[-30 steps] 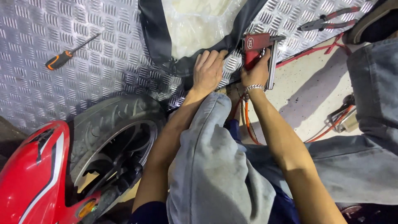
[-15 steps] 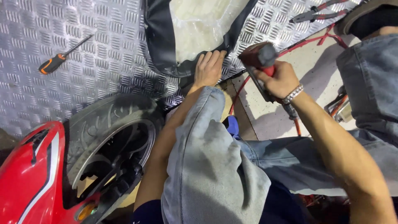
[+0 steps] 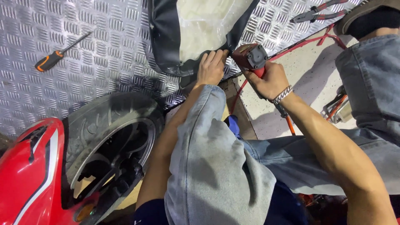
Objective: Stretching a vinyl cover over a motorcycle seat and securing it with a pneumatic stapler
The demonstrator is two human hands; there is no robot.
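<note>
Left hand [image 3: 211, 68] flat on the edge of the black seat cover [image 3: 163, 37], fingers together and curled over the rim, pinning it down onto the checker-plate floor [image 3: 104, 50]. Right hand [image 3: 266, 80] wrapped tight round the grip of a red pneumatic stapler [image 3: 251, 57], nose pushed up against the cover's edge, just beside the left fingertips. Silver chain bracelet [image 3: 282, 94] on the right wrist. Red air hose [image 3: 291, 52] looping away from the tool, past the right hand and over the pale concrete floor [image 3: 308, 83].

Beyond both hands: pale foam padding [image 3: 208, 25] inside the upturned cover, black vinyl folded round it on either side. Far out to the left of the left hand, well apart: orange-and-black screwdriver [image 3: 56, 56] lying flat on the plate. Beyond the right hand, up past the hose: red-handled pliers [image 3: 318, 10], also on the plate.

Nearer than the hands: grey-trousered knee [image 3: 216, 166] raised between the two forearms. Below and left of the left arm: black scooter tyre [image 3: 104, 121] on its rim, red bodywork [image 3: 29, 175] beside it. Off to the right of the right arm: second leg in the same grey denim, shoe [image 3: 366, 16] near the pliers.
</note>
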